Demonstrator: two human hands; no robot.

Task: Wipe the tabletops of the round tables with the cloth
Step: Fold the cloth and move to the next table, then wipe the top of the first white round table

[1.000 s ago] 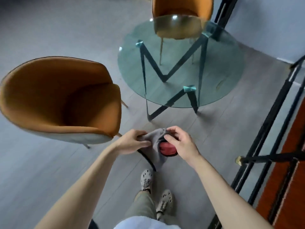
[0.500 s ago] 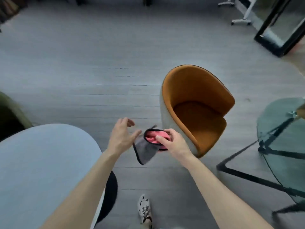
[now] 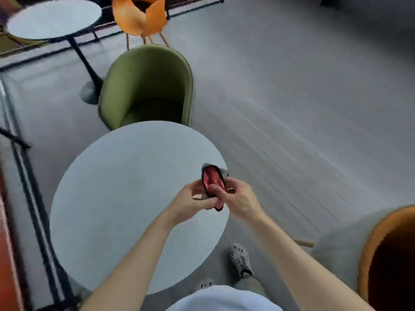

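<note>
Above the near round table [image 3: 116, 198], fingers of the left hand [image 3: 190, 202] and right hand [image 3: 238, 198] curl round and pinch the cloth [image 3: 212, 182] (grey outside, pink inside), held over the tabletop's right edge. Beyond stands a green chair [image 3: 146, 86].

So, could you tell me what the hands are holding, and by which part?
The cloth: left hand and right hand both grip its bunched lower end.

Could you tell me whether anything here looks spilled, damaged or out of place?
Nothing stands out: no spill or damage on the near round table; green chair upright; left hand and right hand hold the cloth.
</note>
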